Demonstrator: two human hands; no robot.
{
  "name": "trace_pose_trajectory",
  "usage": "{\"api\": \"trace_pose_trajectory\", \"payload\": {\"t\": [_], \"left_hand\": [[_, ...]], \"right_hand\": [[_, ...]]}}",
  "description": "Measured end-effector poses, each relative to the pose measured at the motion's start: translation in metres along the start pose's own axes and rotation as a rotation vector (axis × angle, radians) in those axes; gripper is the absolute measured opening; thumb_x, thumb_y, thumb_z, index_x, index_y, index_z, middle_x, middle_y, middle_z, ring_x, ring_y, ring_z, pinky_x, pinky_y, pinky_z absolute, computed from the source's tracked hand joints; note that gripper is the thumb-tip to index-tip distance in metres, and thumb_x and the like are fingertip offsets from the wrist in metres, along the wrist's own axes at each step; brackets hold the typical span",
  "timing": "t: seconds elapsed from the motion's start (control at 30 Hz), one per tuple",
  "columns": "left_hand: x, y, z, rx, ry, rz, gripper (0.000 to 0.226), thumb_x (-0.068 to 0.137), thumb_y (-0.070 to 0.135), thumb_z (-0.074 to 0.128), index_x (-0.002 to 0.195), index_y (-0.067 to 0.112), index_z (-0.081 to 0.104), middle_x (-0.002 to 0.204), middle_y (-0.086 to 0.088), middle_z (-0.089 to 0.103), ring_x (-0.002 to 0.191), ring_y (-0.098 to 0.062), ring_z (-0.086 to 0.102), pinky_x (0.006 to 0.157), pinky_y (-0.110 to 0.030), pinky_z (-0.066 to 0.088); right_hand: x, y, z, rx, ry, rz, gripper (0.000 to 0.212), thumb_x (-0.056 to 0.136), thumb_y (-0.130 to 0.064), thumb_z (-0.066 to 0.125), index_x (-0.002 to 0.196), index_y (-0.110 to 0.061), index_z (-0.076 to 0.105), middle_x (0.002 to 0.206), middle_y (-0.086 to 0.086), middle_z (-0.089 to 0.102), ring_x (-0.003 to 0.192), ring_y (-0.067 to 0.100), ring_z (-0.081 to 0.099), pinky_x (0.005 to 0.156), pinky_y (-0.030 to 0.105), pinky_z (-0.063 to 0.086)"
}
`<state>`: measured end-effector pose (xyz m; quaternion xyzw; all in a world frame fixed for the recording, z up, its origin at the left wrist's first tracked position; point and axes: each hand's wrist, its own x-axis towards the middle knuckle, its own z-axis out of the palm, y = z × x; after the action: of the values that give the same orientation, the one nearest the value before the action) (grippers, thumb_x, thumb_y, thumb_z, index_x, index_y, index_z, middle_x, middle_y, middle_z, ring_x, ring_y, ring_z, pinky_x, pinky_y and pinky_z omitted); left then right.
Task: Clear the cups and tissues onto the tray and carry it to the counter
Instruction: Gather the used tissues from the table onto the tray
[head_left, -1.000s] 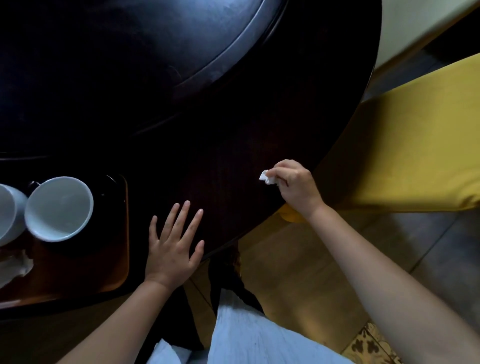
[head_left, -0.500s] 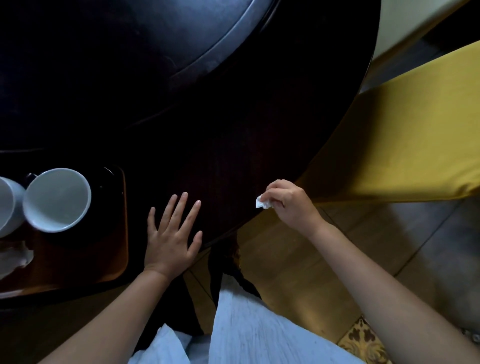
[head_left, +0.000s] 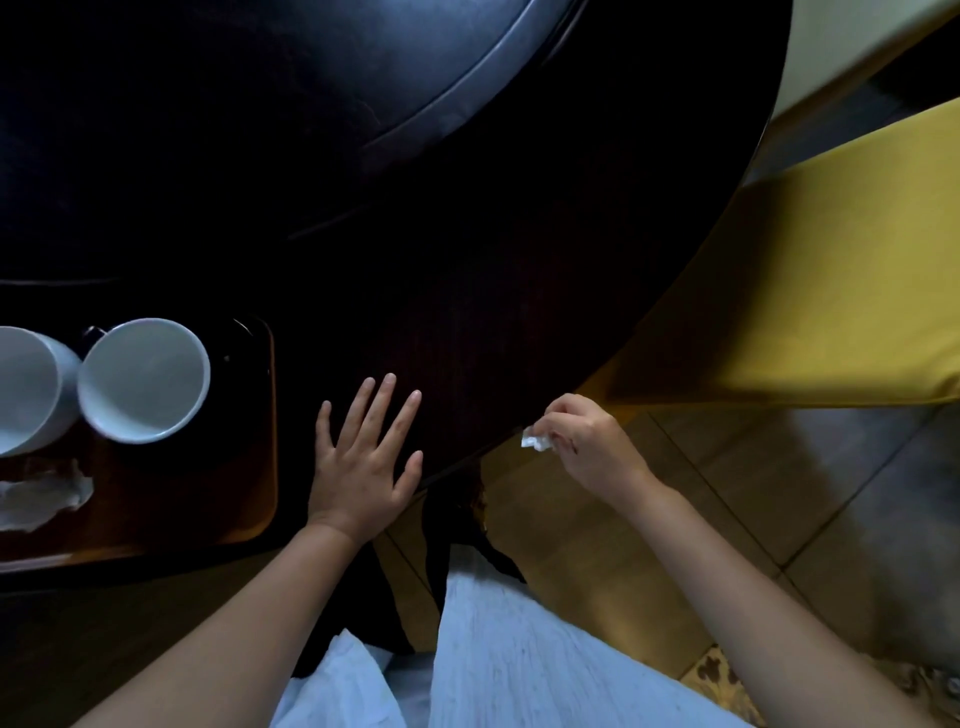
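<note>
My right hand (head_left: 587, 447) pinches a small crumpled white tissue (head_left: 536, 440) just off the near edge of the dark round table (head_left: 519, 260). My left hand (head_left: 363, 457) lies flat on the table with fingers spread, holding nothing, just right of the brown tray (head_left: 254, 493). On the tray stand two white cups: one (head_left: 143, 379) fully in view, the other (head_left: 28, 389) cut off by the left edge of the view. A crumpled tissue (head_left: 44, 496) lies on the tray in front of the cups.
A raised dark round turntable (head_left: 260, 104) fills the table's middle. A yellow-covered chair seat (head_left: 831, 291) stands at the right, close to the table edge. Tiled floor (head_left: 831, 519) shows below my right arm.
My right hand with the tissue has drawn back from the tabletop toward me, past the table's edge. My left hand stays flat beside the tray.
</note>
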<state>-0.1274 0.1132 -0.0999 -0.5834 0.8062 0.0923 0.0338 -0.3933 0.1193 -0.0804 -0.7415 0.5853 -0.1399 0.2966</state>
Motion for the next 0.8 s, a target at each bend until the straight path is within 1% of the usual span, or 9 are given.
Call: {"api": "trace_pose_trajectory", "payload": {"t": [0.1,0.3,0.4,0.47,0.53,0.63,0.7,0.77,0.8], "left_hand": [[0.000,0.000,0.000,-0.008,-0.006,-0.002,0.061,0.086,0.047,0.032,0.143,0.030,0.023,0.154,-0.005,0.021,0.143,-0.019,0.008,0.112,-0.050,0.001],[-0.001,-0.001,-0.003,-0.028,-0.045,0.004,0.061,0.088,0.048,0.029,0.144,0.031,0.016,0.156,-0.003,0.014,0.143,-0.017,0.001,0.112,-0.048,-0.006],[-0.002,-0.003,-0.008,-0.056,-0.092,0.015,0.061,0.089,0.050,0.023,0.145,0.033,0.005,0.157,0.000,0.001,0.143,-0.016,-0.010,0.112,-0.046,-0.011],[-0.003,-0.004,-0.016,-0.044,-0.155,0.030,0.062,0.090,0.050,0.022,0.145,0.033,-0.003,0.157,0.000,-0.008,0.142,-0.016,-0.015,0.113,-0.047,-0.009],[-0.006,-0.005,-0.025,-0.024,-0.204,0.050,0.062,0.092,0.047,0.026,0.145,0.031,-0.002,0.158,-0.001,-0.008,0.143,-0.017,-0.014,0.115,-0.047,-0.004],[-0.017,-0.013,-0.036,-0.074,-0.208,0.077,0.059,0.093,0.042,0.032,0.146,0.027,0.010,0.158,-0.003,0.003,0.145,-0.019,-0.003,0.116,-0.045,0.007],[-0.032,-0.025,-0.044,-0.148,-0.116,0.102,0.054,0.092,0.038,0.037,0.143,0.021,0.028,0.154,-0.007,0.024,0.143,-0.021,0.015,0.114,-0.044,0.021],[-0.050,-0.044,-0.052,-0.221,-0.006,0.139,0.047,0.089,0.031,0.041,0.133,0.016,0.045,0.142,-0.010,0.046,0.135,-0.024,0.037,0.106,-0.042,0.037],[-0.061,-0.057,-0.055,-0.252,0.038,0.153,0.044,0.088,0.028,0.044,0.129,0.014,0.050,0.136,-0.010,0.052,0.130,-0.024,0.044,0.103,-0.040,0.041]], "right_hand": [[-0.007,-0.010,0.003,0.027,0.043,0.027,0.015,0.079,0.005,0.066,0.089,-0.006,0.071,0.091,0.010,0.066,0.084,0.019,0.062,0.070,0.017,0.054],[-0.018,-0.046,0.008,0.146,0.186,0.083,0.018,0.079,0.008,0.065,0.090,-0.006,0.070,0.089,0.010,0.064,0.082,0.017,0.062,0.067,0.021,0.057],[-0.021,-0.070,0.009,0.193,0.232,0.079,0.018,0.080,0.007,0.064,0.089,-0.007,0.070,0.086,0.008,0.064,0.079,0.016,0.061,0.064,0.022,0.056],[-0.021,-0.086,0.010,0.201,0.250,0.078,0.018,0.080,0.006,0.064,0.089,-0.007,0.070,0.086,0.007,0.063,0.078,0.014,0.060,0.064,0.021,0.056],[-0.019,-0.101,0.010,0.196,0.247,0.062,0.018,0.079,0.007,0.065,0.089,-0.007,0.070,0.086,0.007,0.063,0.078,0.014,0.060,0.064,0.020,0.055],[-0.014,-0.122,0.012,0.165,0.240,0.016,0.017,0.078,0.007,0.066,0.089,-0.006,0.070,0.085,0.009,0.064,0.076,0.016,0.061,0.063,0.021,0.055],[-0.008,-0.134,0.015,0.146,0.246,-0.001,0.016,0.079,0.006,0.066,0.089,-0.005,0.070,0.085,0.009,0.064,0.077,0.016,0.061,0.064,0.020,0.055],[-0.001,-0.146,0.019,0.123,0.251,-0.006,0.017,0.079,0.006,0.066,0.091,-0.005,0.070,0.086,0.008,0.064,0.078,0.014,0.061,0.066,0.016,0.054],[0.003,-0.153,0.023,0.115,0.253,-0.005,0.018,0.079,0.006,0.066,0.092,-0.005,0.070,0.087,0.008,0.064,0.079,0.013,0.060,0.067,0.012,0.052]]}}
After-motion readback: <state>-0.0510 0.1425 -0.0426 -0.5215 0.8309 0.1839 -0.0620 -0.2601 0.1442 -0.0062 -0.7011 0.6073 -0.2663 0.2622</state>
